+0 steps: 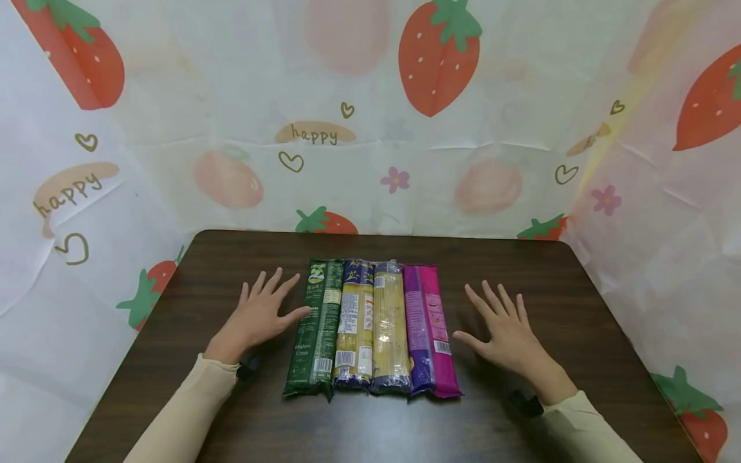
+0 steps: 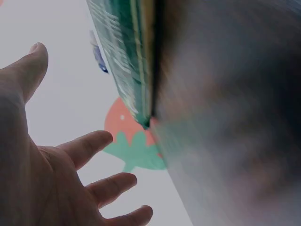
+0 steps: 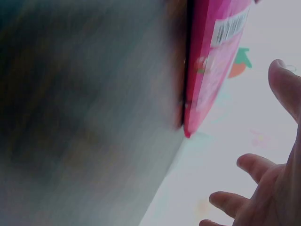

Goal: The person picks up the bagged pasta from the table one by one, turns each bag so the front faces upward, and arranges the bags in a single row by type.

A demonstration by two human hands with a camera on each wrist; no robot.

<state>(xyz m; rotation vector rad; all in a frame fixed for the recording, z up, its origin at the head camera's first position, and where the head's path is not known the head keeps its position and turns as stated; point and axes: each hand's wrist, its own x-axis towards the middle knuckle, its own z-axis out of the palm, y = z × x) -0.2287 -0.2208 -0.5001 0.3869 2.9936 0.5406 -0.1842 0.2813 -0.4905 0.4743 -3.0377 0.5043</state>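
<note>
Four long packs lie side by side across the middle of the table. At the left is a green spaghetti pack (image 1: 315, 328); beside it, a blue-and-clear pack of yellow noodles (image 1: 354, 321). Then come a clear pack of pale noodles (image 1: 390, 328) and a pink-and-purple pack (image 1: 428, 328). My left hand (image 1: 257, 318) hovers left of the green pack, fingers spread, the thumb tip overlapping its edge in the head view. To the right of the pink pack, my right hand (image 1: 503, 334) is held palm down with spread fingers. Neither hand holds anything.
The dark wooden table (image 1: 243, 418) has rounded far corners. A white cloth (image 1: 370, 173) printed with strawberries, hearts and flowers stands behind it and along both sides. A dark wrist camera (image 1: 525, 404) is strapped at the right wrist.
</note>
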